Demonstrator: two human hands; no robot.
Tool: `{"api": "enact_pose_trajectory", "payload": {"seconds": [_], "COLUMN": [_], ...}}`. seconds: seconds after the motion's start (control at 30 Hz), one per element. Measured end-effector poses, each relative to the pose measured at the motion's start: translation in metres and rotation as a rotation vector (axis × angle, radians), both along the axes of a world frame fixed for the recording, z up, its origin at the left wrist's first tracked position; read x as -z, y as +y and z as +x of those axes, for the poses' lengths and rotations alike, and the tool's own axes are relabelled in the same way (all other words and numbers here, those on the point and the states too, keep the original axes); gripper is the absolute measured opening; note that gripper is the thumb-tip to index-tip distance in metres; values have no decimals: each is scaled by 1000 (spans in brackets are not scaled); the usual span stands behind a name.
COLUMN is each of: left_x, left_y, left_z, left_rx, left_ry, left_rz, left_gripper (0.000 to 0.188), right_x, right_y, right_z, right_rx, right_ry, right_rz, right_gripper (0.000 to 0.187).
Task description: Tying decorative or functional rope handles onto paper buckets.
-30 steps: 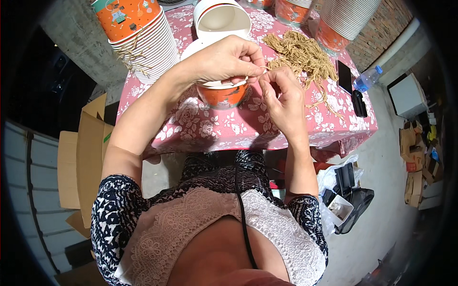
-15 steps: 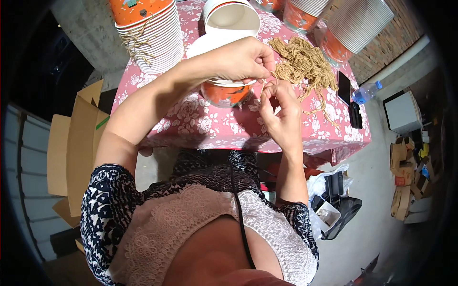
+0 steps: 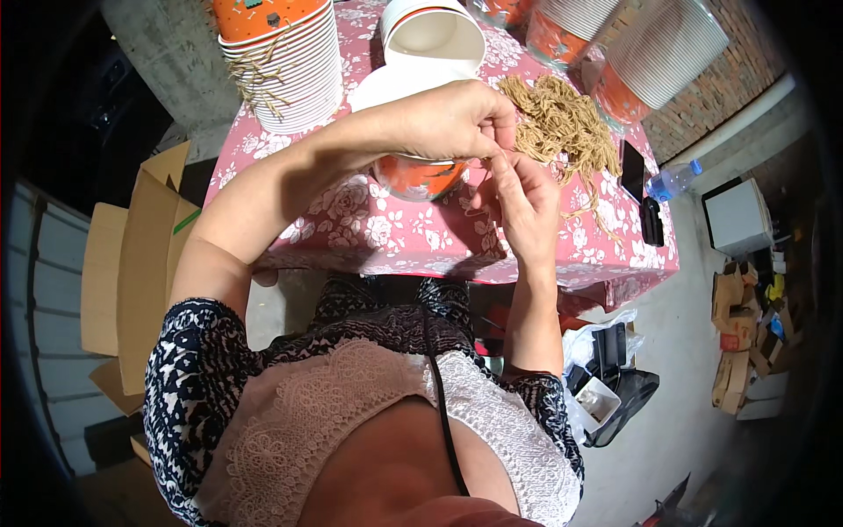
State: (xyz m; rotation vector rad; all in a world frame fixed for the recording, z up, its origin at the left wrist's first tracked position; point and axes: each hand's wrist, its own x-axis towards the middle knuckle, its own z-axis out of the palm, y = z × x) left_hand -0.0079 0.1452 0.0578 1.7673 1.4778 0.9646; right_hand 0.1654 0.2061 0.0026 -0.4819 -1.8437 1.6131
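My left hand (image 3: pixel 461 119) reaches across above an orange paper bucket (image 3: pixel 420 179) with dark printed shapes, its thumb and fingers pinched together. Against those fingertips, my right hand (image 3: pixel 527 198) is closed in a pinch too. A thin tan twine runs between the two hands; at this moment the fingers hide most of it. My left forearm and hand cover much of the bucket's rim. Just right of the hands lies a loose, tangled heap of tan twine (image 3: pixel 562 123), some strands trailing toward the table's front edge.
White-rimmed bucket stacks stand at the far left (image 3: pixel 294 83) and far right (image 3: pixel 659 66); twine ends hang from the left one. A white bucket (image 3: pixel 435 42) lies tipped behind. A phone (image 3: pixel 632 169) and water bottle (image 3: pixel 674 180) are at the right edge. An open carton (image 3: pixel 145 281) stands left.
My right hand has come up against the left fingertips, closing the small gap where the twine showed. The left hand has dipped slightly. The whole view has shifted a little.
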Motion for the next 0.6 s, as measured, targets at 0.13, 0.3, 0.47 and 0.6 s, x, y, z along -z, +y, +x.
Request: {"api": "enact_pose_trajectory", "payload": {"seconds": [0.13, 0.3, 0.47, 0.6], "left_x": [0, -16, 27, 38], "left_y": [-6, -55, -84, -75], "left_z": [2, 36, 58, 68], "left_rx": [-21, -518, -550, -602], "left_ry": [-44, 110, 287, 45], "left_rz": [-2, 272, 217, -69], "left_gripper": [9, 14, 22, 18], "right_x": [12, 16, 24, 25], "right_y": [8, 4, -3, -15], "right_z": [-3, -2, -6, -8], "right_rx": [-91, -124, -104, -42], "right_ry": [45, 114, 179, 224], "right_rz": [-47, -311, -390, -426], "right_gripper": [23, 22, 19, 18]}}
